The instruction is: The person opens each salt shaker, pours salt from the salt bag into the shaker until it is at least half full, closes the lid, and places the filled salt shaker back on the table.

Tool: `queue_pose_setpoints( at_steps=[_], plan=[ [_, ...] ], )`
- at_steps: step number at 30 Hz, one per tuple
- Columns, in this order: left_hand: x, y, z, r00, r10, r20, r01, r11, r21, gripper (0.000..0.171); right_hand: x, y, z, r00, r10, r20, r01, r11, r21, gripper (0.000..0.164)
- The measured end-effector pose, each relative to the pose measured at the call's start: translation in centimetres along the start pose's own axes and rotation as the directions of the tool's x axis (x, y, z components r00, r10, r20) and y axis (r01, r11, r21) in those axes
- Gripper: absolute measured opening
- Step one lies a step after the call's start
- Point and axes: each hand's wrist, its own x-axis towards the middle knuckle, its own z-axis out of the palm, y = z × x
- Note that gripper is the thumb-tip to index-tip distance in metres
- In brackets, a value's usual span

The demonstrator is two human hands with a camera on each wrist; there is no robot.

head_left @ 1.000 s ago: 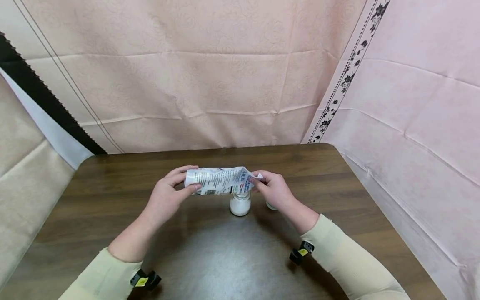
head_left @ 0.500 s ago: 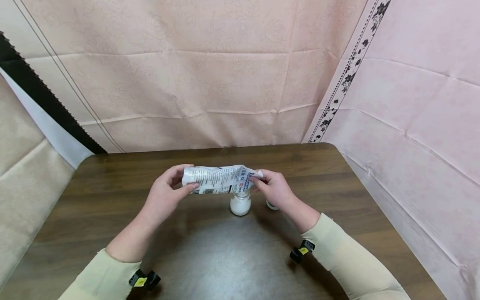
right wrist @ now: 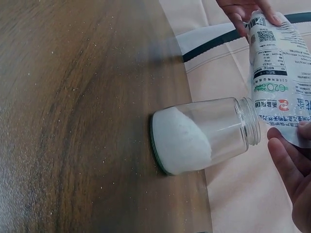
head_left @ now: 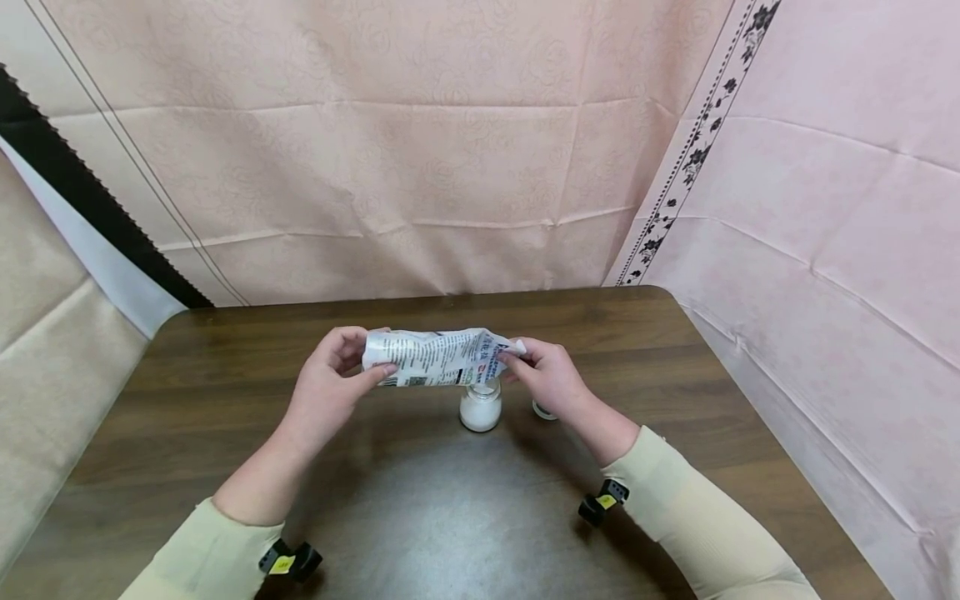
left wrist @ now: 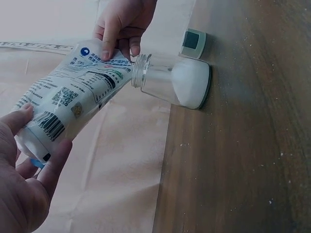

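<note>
A white printed salt bag (head_left: 435,358) lies nearly level across the front of me, its crumpled end over a small glass jar (head_left: 480,410). My left hand (head_left: 324,382) holds the bag's bottom end between thumb and fingers. At the other end my right hand (head_left: 551,375) pinches the bag's corner. The left wrist view has the bag's end right at the jar's threaded neck (left wrist: 140,71), with a pale stream inside the jar. White salt (right wrist: 180,141) fills the lower part of the jar, heaped at a slant. The bag's opening is hidden.
A small pale green and white piece with a dark panel, like a lid (left wrist: 193,43), sits on the wooden table (head_left: 450,517) beside the jar, partly behind my right wrist in the head view. Scattered white grains dot the tabletop. Pink cloth (head_left: 450,167) hangs behind the table.
The bag and my left hand have shifted slightly left and up, and the left fingers sit farther back on the bag's end. My right hand and the jar are almost unmoved.
</note>
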Motion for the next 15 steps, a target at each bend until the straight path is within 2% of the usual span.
queue_pose_setpoints(
  at_steps=[10,15],
  plan=[
    [-0.6,2.3,0.1,1.0,-0.007,0.006,0.008,0.999,-0.053,0.028,0.1,0.1,0.1,1.0,0.01,0.003,-0.01,1.0,0.005,0.013],
    [-0.3,1.6,0.0,1.0,-0.015,0.007,0.016,0.998,-0.064,0.027,0.1,0.3,0.2,1.0,0.011,-0.002,-0.011,1.0,0.013,0.012]
  ],
)
